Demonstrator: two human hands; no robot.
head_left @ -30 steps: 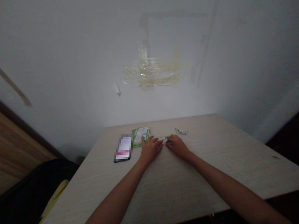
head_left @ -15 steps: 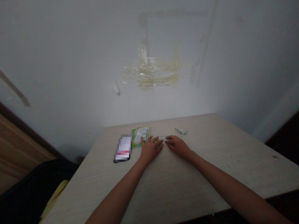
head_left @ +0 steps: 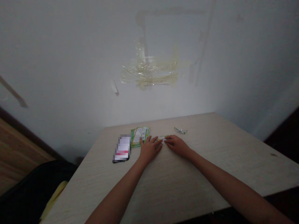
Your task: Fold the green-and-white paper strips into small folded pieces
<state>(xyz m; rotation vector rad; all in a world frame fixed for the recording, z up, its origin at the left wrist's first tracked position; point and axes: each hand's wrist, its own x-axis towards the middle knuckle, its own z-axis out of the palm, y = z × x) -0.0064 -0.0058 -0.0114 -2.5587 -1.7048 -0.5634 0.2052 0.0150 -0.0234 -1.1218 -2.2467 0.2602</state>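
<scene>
Probably to steady it, both hands flank the small wrapper (head_left: 161, 137) below the frame's centre: the left hand (head_left: 149, 150), fingers spread apart; the right hand (head_left: 178, 145) bunched, whether pinching I can't tell. Green packets (head_left: 140, 134) lie left.

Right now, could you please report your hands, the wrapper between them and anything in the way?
Left hand, right hand: both at wrapper. Wrapper on table, partly hidden. Possibly in way: green packets, by left hand.
</scene>
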